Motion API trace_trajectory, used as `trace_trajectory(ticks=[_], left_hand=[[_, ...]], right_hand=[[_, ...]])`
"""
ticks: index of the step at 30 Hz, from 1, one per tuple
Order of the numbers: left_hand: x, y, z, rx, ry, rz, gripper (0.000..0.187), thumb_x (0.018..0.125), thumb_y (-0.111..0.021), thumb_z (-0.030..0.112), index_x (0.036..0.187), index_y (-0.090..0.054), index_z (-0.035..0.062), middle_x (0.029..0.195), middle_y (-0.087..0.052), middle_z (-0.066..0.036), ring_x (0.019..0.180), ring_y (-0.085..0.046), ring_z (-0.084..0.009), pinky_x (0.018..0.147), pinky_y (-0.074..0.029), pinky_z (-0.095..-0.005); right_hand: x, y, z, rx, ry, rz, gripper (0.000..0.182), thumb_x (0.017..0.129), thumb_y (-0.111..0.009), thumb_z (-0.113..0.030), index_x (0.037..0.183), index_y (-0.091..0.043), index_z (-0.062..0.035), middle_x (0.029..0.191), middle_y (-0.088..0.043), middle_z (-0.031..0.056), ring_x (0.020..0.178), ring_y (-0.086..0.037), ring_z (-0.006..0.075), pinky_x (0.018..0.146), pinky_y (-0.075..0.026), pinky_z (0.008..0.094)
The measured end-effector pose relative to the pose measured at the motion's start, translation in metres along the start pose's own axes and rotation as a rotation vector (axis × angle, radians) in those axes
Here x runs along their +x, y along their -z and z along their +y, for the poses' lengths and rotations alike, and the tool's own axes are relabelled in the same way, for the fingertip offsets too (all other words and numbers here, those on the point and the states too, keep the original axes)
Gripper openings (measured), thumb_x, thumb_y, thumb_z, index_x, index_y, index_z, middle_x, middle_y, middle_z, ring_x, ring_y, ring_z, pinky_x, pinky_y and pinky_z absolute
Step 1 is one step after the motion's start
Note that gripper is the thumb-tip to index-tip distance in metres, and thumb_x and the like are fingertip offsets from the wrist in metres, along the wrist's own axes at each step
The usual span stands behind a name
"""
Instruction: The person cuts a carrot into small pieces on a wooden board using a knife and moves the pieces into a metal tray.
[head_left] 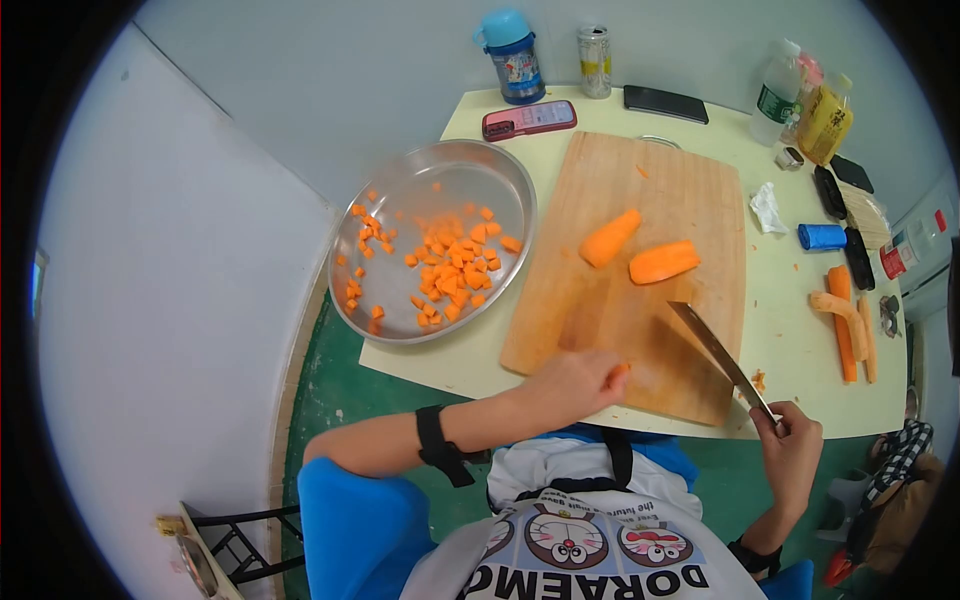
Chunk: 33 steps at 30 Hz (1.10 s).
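My right hand is wrapped round the handle of a kitchen knife, whose blade slants up and left over the right side of the wooden cutting board. At the board's front edge my left hand is closed, with a bit of orange carrot showing at its fingertips. Two peeled carrot chunks, one on the left and one on the right, lie on the board beyond both hands. Diced carrot is scattered in the round metal tray left of the board.
Whole carrots lie at the table's right side, near a blue roll and a crumpled tissue. Along the back stand a blue flask, a can and bottles, with phones lying nearby. The tray overhangs the table's left edge.
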<state>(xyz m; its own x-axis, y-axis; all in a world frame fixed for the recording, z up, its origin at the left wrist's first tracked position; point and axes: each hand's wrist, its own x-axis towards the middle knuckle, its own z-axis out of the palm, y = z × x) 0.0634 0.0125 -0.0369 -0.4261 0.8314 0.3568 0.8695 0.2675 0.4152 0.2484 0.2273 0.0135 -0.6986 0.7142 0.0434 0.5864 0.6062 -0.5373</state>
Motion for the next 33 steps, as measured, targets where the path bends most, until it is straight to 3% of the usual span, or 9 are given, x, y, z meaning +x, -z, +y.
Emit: trace_trajectory(ticks=[4,6,10,13,17,19,24,27,33], left_hand=[[0.024,0.065,-0.028,-0.212,0.582,0.091,0.019,0.084,-0.056,0.018,0.077,-0.056,0.0004,0.062,-0.058,-0.014,0.056,-0.059,-0.0231,0.051,-0.043,-0.0324],[0.024,0.088,-0.064,-0.050,0.589,0.301,0.024,0.084,-0.054,0.021,0.077,-0.059,-0.0012,0.062,-0.059,-0.016,0.059,-0.059,-0.0263,0.054,-0.044,-0.0344],[0.009,0.119,-0.121,0.347,0.705,0.064,0.030,0.085,-0.055,0.026,0.088,-0.061,-0.0034,0.074,-0.061,-0.019,0.070,-0.060,-0.0338,0.064,-0.047,-0.0379],[0.014,0.123,-0.111,0.734,0.636,0.083,0.030,0.084,-0.056,0.027,0.091,-0.062,-0.0020,0.082,-0.063,-0.018,0.076,-0.061,-0.0327,0.066,-0.048,-0.0377],[0.056,0.113,-0.083,0.240,0.485,0.106,0.029,0.082,-0.060,0.026,0.093,-0.063,-0.0012,0.093,-0.061,-0.018,0.082,-0.061,-0.0291,0.069,-0.049,-0.0363],[0.076,0.089,-0.078,0.102,0.413,-0.083,0.029,0.081,-0.061,0.024,0.096,-0.062,-0.0010,0.092,-0.060,-0.017,0.081,-0.061,-0.0273,0.069,-0.049,-0.0354],[0.112,0.025,-0.083,0.176,0.353,-0.233,0.041,0.076,-0.067,0.025,0.106,-0.056,-0.0003,0.088,-0.060,-0.017,0.076,-0.060,-0.0261,0.069,-0.048,-0.0335],[0.115,0.019,-0.088,0.083,0.421,-0.188,0.042,0.073,-0.068,0.021,0.107,-0.052,0.0024,0.084,-0.060,-0.016,0.080,-0.059,-0.0349,0.069,-0.047,-0.0387],[0.070,0.045,-0.045,0.235,0.282,0.012,0.031,0.073,-0.064,0.008,0.102,-0.052,0.0030,0.087,-0.062,-0.014,0.080,-0.060,-0.0323,0.069,-0.048,-0.0392]], right_hand=[[0.000,0.005,0.000,-0.026,-0.021,-0.063,0.020,0.072,-0.072,-0.017,0.073,-0.062,0.0000,0.043,-0.038,0.0066,0.038,-0.033,0.0154,0.041,-0.029,0.0290],[0.002,0.005,-0.001,-0.035,-0.028,-0.091,0.021,0.073,-0.072,-0.018,0.073,-0.062,-0.0001,0.043,-0.040,0.0070,0.037,-0.035,0.0168,0.041,-0.030,0.0296],[0.002,0.007,-0.004,-0.061,-0.024,-0.144,0.024,0.075,-0.069,-0.024,0.074,-0.063,-0.0007,0.046,-0.048,0.0100,0.041,-0.048,0.0241,0.044,-0.038,0.0330],[0.003,0.008,-0.005,-0.056,-0.040,-0.188,0.024,0.076,-0.068,-0.025,0.075,-0.064,-0.0016,0.048,-0.052,0.0106,0.045,-0.053,0.0267,0.047,-0.042,0.0342],[0.001,0.007,-0.003,-0.045,-0.057,-0.217,0.022,0.077,-0.067,-0.026,0.075,-0.064,-0.0044,0.052,-0.057,0.0102,0.051,-0.058,0.0276,0.051,-0.046,0.0355],[-0.001,0.007,-0.002,-0.045,-0.042,-0.205,0.021,0.077,-0.066,-0.026,0.076,-0.064,-0.0053,0.053,-0.058,0.0103,0.053,-0.059,0.0278,0.052,-0.046,0.0360],[-0.006,0.001,0.007,-0.057,0.004,-0.164,0.018,0.076,-0.067,-0.025,0.077,-0.063,-0.0073,0.056,-0.060,0.0103,0.056,-0.061,0.0280,0.053,-0.048,0.0369],[-0.008,0.000,0.008,0.002,-0.007,-0.190,0.017,0.075,-0.067,-0.022,0.080,-0.064,-0.0059,0.055,-0.057,0.0113,0.053,-0.058,0.0280,0.051,-0.044,0.0357],[-0.010,-0.002,0.009,-0.041,0.032,-0.166,0.015,0.073,-0.069,-0.020,0.078,-0.062,-0.0080,0.057,-0.060,0.0098,0.058,-0.061,0.0288,0.053,-0.047,0.0378]])
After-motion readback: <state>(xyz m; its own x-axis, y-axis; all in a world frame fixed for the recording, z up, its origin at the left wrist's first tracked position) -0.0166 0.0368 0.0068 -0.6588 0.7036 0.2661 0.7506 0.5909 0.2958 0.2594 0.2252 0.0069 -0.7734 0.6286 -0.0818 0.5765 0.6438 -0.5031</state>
